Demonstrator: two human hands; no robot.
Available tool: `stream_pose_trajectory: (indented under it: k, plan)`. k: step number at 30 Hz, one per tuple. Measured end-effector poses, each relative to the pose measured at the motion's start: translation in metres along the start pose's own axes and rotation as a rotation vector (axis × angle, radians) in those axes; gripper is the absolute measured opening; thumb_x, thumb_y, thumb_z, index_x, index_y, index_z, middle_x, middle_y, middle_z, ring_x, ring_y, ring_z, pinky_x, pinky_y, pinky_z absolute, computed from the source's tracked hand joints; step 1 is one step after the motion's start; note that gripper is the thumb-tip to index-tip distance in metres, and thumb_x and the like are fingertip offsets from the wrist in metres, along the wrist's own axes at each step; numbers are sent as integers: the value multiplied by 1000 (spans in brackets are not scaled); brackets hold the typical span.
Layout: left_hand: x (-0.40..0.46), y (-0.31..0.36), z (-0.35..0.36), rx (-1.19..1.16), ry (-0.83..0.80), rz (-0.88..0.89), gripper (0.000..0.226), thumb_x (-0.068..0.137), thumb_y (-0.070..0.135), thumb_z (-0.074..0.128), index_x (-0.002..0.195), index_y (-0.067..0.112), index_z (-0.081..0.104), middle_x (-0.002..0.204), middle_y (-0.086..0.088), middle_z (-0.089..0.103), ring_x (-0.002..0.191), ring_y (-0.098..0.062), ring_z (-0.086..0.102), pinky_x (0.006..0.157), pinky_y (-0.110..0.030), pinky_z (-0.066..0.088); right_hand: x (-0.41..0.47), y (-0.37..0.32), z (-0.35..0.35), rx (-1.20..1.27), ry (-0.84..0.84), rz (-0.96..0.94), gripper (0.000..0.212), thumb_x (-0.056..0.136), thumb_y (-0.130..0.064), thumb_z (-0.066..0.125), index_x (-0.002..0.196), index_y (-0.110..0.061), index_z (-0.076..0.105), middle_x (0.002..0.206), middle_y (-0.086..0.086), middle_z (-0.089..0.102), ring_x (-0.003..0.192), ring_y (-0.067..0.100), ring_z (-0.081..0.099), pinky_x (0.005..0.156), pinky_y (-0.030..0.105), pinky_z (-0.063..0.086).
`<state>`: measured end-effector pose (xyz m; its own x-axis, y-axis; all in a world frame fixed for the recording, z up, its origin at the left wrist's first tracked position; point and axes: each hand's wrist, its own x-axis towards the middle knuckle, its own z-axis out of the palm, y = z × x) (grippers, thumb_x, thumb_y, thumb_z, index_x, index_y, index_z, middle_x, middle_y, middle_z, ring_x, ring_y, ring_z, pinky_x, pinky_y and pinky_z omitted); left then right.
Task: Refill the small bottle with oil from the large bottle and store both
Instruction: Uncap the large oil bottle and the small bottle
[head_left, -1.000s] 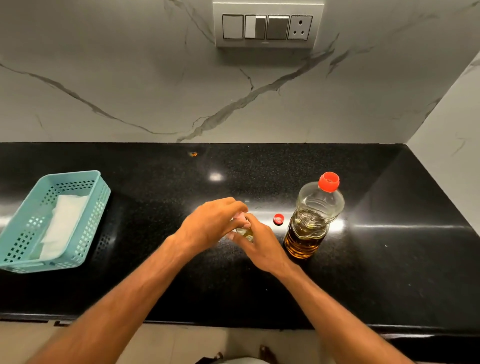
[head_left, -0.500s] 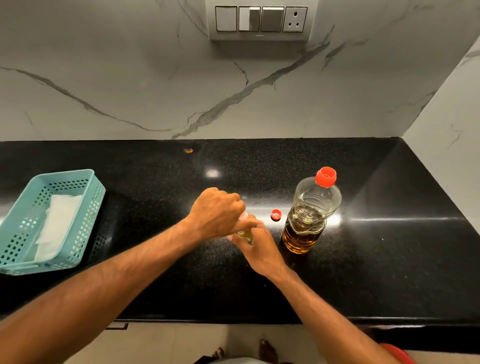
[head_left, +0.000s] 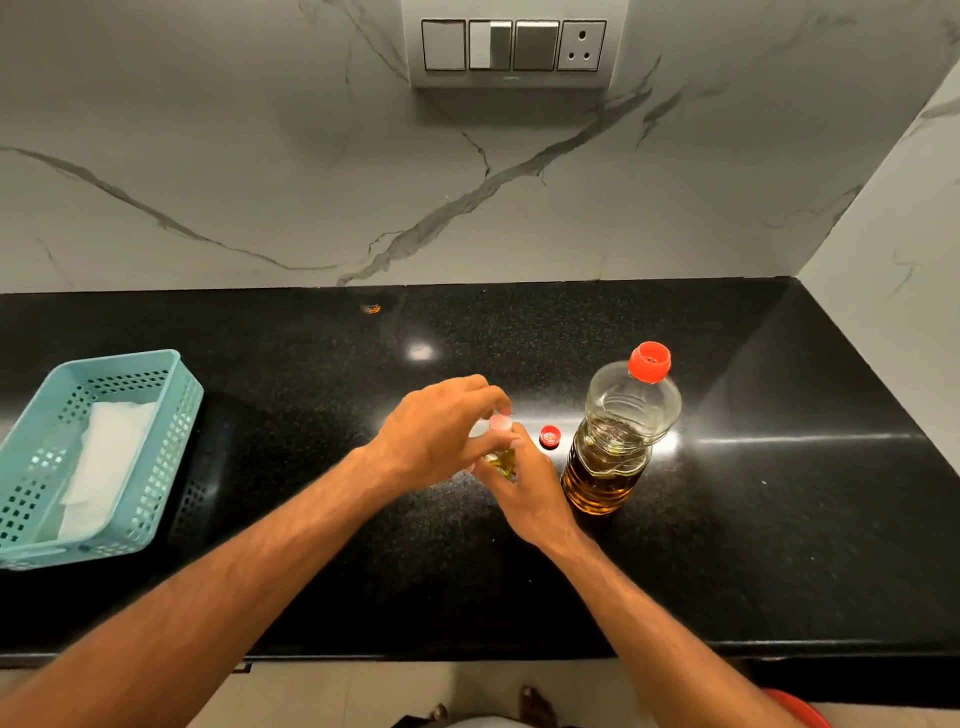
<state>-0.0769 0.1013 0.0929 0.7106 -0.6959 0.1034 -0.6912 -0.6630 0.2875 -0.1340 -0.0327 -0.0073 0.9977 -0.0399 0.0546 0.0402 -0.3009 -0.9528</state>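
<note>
Pale stopper (head_left: 501, 423) pinched in left hand (head_left: 436, 436) grip atop small bottle (head_left: 503, 461); right hand (head_left: 530, 493) grip wraps it; keep it upright, twist gently.

Two bottles are counted: one large bottle (head_left: 618, 436) and one small bottle (head_left: 501, 457). One loose red cap (head_left: 549, 436), one basket (head_left: 78, 457) and two hands are seen, the left hand (head_left: 436, 431) and the right hand (head_left: 530, 493).

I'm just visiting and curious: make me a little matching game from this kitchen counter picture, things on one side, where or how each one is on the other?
Things:
1. large bottle
2. small bottle
3. loose red cap
4. white cloth

States:
A. lies inside the teal basket
B. held between both hands
C. stands capped, partly full of oil
D. lies alone on the counter

Pairs: 1-C, 2-B, 3-D, 4-A
</note>
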Motion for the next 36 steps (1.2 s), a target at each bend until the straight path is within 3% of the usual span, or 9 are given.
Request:
stream_pose_trajectory:
  k: [3, 7, 12, 15, 18, 22, 30, 33, 36]
  plan:
    - [1, 1, 3, -89, -56, 25, 49, 90, 47, 57, 135, 32, 45, 134, 11, 52, 118, -7, 50, 95, -30, 48, 1, 3, 0, -18, 7, 10, 21, 90, -27, 66, 105, -17, 55, 87, -24, 61, 79, -4, 60, 67, 18, 48]
    - [0, -1, -1, -228, -136, 85, 27, 94, 23, 57, 120, 26, 60, 116, 7, 63, 104, -9, 59, 88, -32, 52, 0, -1, 0, 17, 15, 0, 34, 89, -32, 66, 119, -27, 51, 98, -14, 68, 92, -1, 65, 74, 18, 52]
    - [0, 1, 4, 88, 15, -3, 27, 91, 48, 53, 109, 28, 56, 103, 9, 61, 91, -14, 61, 69, -31, 51, 1, 0, 7, -4, 8, -5, 40, 89, -32, 67, 124, -26, 51, 104, -18, 66, 97, -4, 62, 79, 18, 52]
    - [1, 4, 8, 169, 2, -38, 42, 90, 57, 47, 121, 29, 50, 116, 7, 55, 102, -15, 57, 72, -31, 50, 5, 7, 8, -3, 16, 35, 30, 87, -28, 69, 114, -22, 56, 97, -14, 67, 90, 3, 65, 76, 30, 55]
    - [-1, 6, 6, -50, -150, 46, 55, 91, 37, 59, 141, 30, 38, 141, 7, 42, 122, -11, 45, 96, -30, 45, 7, 13, 7, -24, 26, 43, 32, 84, -21, 69, 111, -24, 52, 97, -5, 69, 89, 12, 67, 76, 45, 55]
    - [0, 8, -1, -60, -198, 124, 32, 94, 13, 52, 124, 23, 57, 128, 4, 54, 117, -17, 54, 94, -34, 46, 8, 15, 8, -41, 31, 27, 34, 85, -26, 70, 116, -20, 57, 98, -6, 70, 91, 5, 67, 78, 39, 56]
    - [7, 9, -2, 120, 42, -38, 31, 96, 47, 44, 106, 20, 55, 101, 2, 59, 89, -17, 59, 69, -34, 50, 7, 6, 5, 37, 11, 19, 28, 85, -36, 70, 108, -31, 54, 94, -5, 71, 87, 9, 67, 77, 38, 55]
    - [8, 0, -4, -72, 196, -139, 33, 89, 52, 54, 94, 20, 59, 85, 5, 63, 74, -14, 59, 63, -34, 52, 5, 9, 4, 34, 30, 42, 31, 82, -48, 69, 99, -26, 55, 88, 1, 68, 82, 18, 65, 75, 45, 54]
    - [4, -21, 5, -639, 307, -318, 14, 88, 31, 66, 98, 21, 65, 76, 1, 63, 63, -10, 58, 54, -25, 51, 3, 13, 7, 53, 59, 35, 31, 80, -49, 71, 92, -25, 55, 87, 7, 63, 80, 25, 61, 72, 46, 50]
